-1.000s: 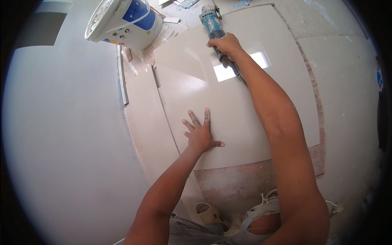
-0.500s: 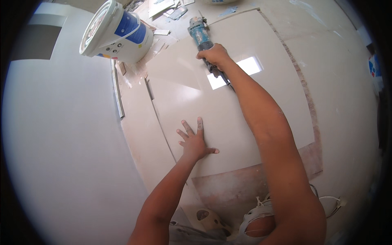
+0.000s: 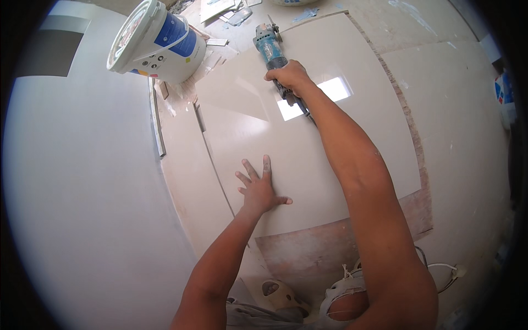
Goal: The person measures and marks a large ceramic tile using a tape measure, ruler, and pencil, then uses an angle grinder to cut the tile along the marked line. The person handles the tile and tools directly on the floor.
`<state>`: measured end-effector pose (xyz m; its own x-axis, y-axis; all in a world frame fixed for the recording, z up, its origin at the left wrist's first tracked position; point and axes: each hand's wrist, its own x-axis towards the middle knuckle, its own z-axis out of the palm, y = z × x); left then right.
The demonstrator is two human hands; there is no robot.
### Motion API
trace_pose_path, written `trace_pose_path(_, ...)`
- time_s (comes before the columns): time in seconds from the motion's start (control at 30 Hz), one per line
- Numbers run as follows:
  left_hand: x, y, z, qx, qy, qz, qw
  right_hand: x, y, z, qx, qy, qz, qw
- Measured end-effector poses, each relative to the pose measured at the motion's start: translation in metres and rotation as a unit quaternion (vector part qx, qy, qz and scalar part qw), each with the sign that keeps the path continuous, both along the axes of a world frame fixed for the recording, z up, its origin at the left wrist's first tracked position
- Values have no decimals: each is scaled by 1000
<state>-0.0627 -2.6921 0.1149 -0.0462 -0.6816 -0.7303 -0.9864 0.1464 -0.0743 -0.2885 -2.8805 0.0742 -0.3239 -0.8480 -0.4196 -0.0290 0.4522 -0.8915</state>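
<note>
A large glossy cream tile (image 3: 308, 176) lies flat, with a bright window reflection on it. My left hand (image 3: 259, 193) rests on the tile's near left part, palm down and fingers spread. At the tile's far edge, my right hand (image 3: 290, 76) is closed round the body of a teal angle grinder (image 3: 269, 48). The grinder's head points away from me, its thin disc seen edge-on beside the head. A dark cord runs back from the tool and passes behind my right forearm. Whether the disc spins, I cannot tell.
Under the tile shows a worn reddish board (image 3: 308, 252). A white bucket with a blue label (image 3: 190, 58) stands at the far left, near a thin strip (image 3: 158, 124) by the grey wall (image 3: 82, 181). Tile scraps (image 3: 217, 8) lie beyond. A cable plug (image 3: 459, 271) is at lower right.
Both hands keep their places on the tile and the grinder. The whole view has shifted very slightly; nothing else has visibly moved.
</note>
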Motion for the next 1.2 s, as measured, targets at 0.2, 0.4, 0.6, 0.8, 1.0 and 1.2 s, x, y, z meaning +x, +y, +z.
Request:
trace_pose_path(0.2,0,0,2,-1,-1,4,1000,4,6,4,-11,-11,-2,1000)
trace_pose_path(0.4,-1,0,-1,-13,-2,-19,1000,0,12,4,-16,-24,3,1000)
trace_pose_path(0.6,-2,1,-1,-15,9,-13,1000,0,21,7,2,-20,7,1000)
trace_pose_path(0.8,1,1,-1,-19,11,-17,1000,0,28,16,3,-29,17,999)
trace_pose_path(1.0,-3,0,3,-2,2,11,1000,1,32,11,7,-22,12,1000)
trace_pose_path(1.2,-6,0,6,1,9,20,1000,1,36,9,26,-19,14,999)
